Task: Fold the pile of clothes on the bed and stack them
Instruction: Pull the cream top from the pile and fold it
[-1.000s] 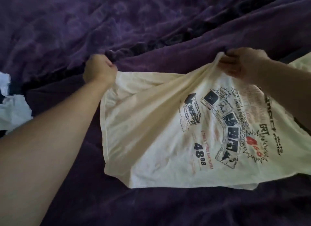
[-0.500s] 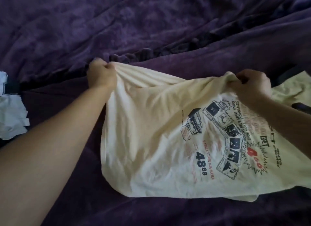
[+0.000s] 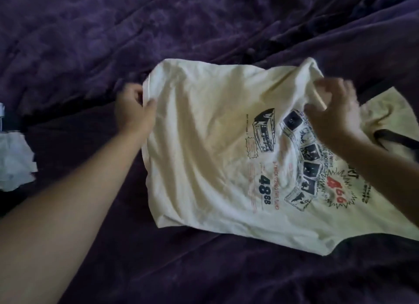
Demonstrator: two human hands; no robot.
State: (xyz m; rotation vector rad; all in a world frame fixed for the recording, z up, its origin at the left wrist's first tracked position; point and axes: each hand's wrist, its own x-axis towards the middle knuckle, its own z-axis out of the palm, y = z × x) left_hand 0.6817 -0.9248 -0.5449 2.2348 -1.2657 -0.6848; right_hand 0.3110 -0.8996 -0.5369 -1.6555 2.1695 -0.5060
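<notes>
White garment (image 3: 15,161): lies crumpled on the bed (image 3: 90,43), well to the left of the left hand and apart from it. The frame edge cuts it off.

Left hand (image 3: 133,113): grasps the left edge of the T-shirt (image 3: 204,149). The thumb lies on top of the fabric and the fingers curl at the edge, close to the shirt's far left corner.

T-shirt: cream, spread mostly flat on the purple bed between the two hands, printed side up. The plain section lies just right of the left hand. The print (image 3: 311,150), black boxes with red figures, lies below and to the left of the right hand and runs partly under the right forearm.

Right hand (image 3: 333,113): motion-blurred. Thumb and curled fingers pinch a raised fold near the shirt's far edge. The fold stands above the surrounding fabric.

Dark strap (image 3: 399,140): lies across the pale fabric just right of the right hand.
</notes>
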